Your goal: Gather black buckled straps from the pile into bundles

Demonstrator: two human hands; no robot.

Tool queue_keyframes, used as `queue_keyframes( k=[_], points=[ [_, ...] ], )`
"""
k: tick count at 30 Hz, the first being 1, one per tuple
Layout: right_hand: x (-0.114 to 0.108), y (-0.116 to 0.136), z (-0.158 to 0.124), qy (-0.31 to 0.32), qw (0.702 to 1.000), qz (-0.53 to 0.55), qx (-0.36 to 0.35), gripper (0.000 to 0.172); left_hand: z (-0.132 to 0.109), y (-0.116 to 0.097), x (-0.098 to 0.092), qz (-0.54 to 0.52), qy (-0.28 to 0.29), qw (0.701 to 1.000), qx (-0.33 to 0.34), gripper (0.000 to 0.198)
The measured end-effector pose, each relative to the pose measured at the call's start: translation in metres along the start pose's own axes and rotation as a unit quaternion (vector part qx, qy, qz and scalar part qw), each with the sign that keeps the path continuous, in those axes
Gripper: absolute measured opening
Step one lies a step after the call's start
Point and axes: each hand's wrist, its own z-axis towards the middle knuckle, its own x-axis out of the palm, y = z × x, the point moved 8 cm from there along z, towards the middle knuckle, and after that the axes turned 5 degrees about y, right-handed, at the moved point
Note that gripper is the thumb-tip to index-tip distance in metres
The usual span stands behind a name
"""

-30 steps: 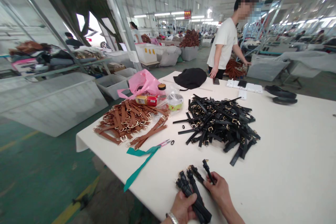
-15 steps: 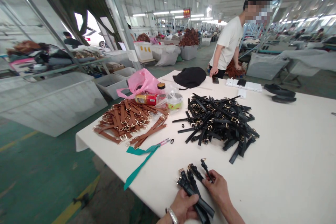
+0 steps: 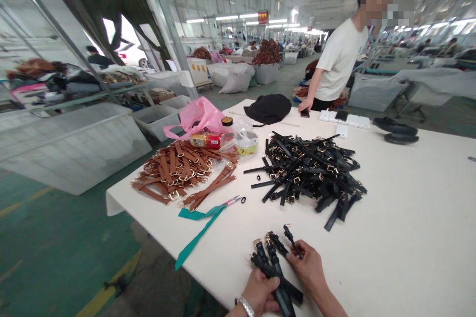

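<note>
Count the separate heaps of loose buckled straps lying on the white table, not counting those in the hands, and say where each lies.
2. The brown strap heap lies near the table's left edge; the black strap heap lies mid-table, to its right. Heaps beyond the table are not counted.

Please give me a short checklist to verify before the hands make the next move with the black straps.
1. Left hand grips the bundle of black buckled leather straps: ok.
2. Right hand pinches a single black strap: ok.
3. Bundle buckles aligned: not ok, ends splay.
4. Big pile of black straps lies apart from the hands: ok.
5. Small pink-handled scissors lie apart from the hands: ok.
6. Strap count in the bundle: cannot tell.
</note>
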Motion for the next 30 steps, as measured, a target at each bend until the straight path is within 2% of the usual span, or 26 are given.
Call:
queue_keyframes(
  k=[8,18,21,26,30],
  points=[
    [0.000,0.008,-0.004,-0.001,0.999,-0.044,-0.018,0.009,0.000,-0.001,0.001,0.060,-0.012,0.998,0.013,0.058],
    [0.003,0.013,-0.005,-0.002,0.996,-0.087,-0.032,0.010,-0.008,-0.002,-0.002,0.164,-0.029,0.985,-0.054,0.052],
    [0.004,0.012,-0.005,0.000,0.995,-0.096,-0.033,0.010,-0.011,-0.003,-0.003,0.157,-0.052,0.984,-0.061,0.053],
    [0.006,0.010,-0.004,0.003,0.994,-0.105,-0.033,0.010,-0.013,-0.008,-0.008,0.118,-0.098,0.988,-0.029,0.045],
    [0.007,0.009,-0.003,0.002,0.994,-0.106,-0.031,0.010,-0.013,-0.007,-0.018,0.091,-0.116,0.989,-0.014,0.042]
  ],
)
